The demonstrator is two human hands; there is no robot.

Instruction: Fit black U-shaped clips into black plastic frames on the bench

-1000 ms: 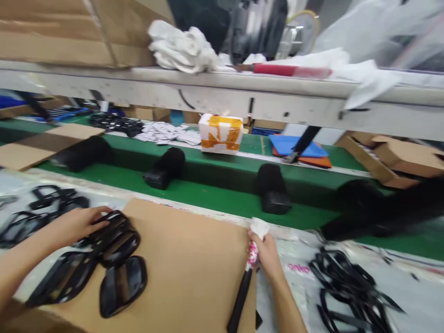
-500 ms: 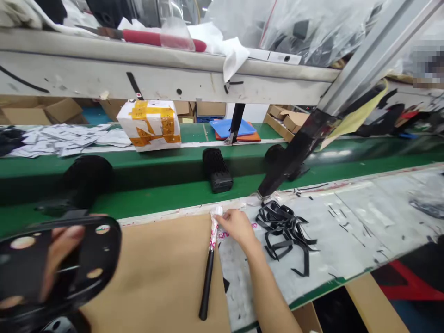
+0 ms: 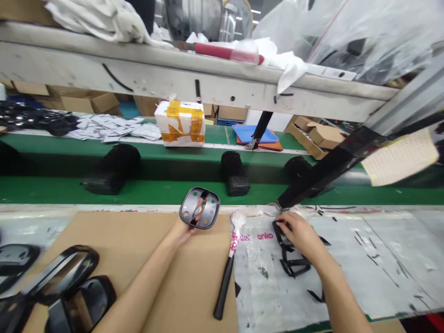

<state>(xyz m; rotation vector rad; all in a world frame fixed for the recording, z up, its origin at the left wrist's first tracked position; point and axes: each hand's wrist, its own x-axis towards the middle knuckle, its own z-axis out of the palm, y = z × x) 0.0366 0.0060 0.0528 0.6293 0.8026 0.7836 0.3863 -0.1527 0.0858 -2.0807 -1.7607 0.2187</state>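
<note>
The station is a factory line, with a green conveyor belt [image 3: 152, 196] running behind the worktop [image 3: 34, 209]. My left hand [image 3: 183, 233] is closed on the lower edge of a black mirror-shaped plate [image 3: 199, 208], which has round holes and is held clear of a cardboard sheet [image 3: 104, 226]. My right hand [image 3: 301, 233] rests on a tangle of black strips [image 3: 289, 252] lying on a clear plastic sheet [image 3: 267, 286]. Its fingers curve down over them, but I cannot tell whether they are clamped. Between the hands, a black-handled tool [image 3: 224, 289] with a plastic-wrapped end lies along the edge of the cardboard sheet. Further left on that sheet are glossy black mirror-shaped pieces [image 3: 65, 270]. Black moulded parts [image 3: 235, 173] stand on the conveyor belt. Beyond it are a box bound with orange tape [image 3: 180, 124], a spread of paper slips [image 3: 111, 128] and a blue tray [image 3: 255, 134]. A red-handled knife [image 3: 222, 52] lies on the pale ledge [image 3: 173, 78] above.
</note>
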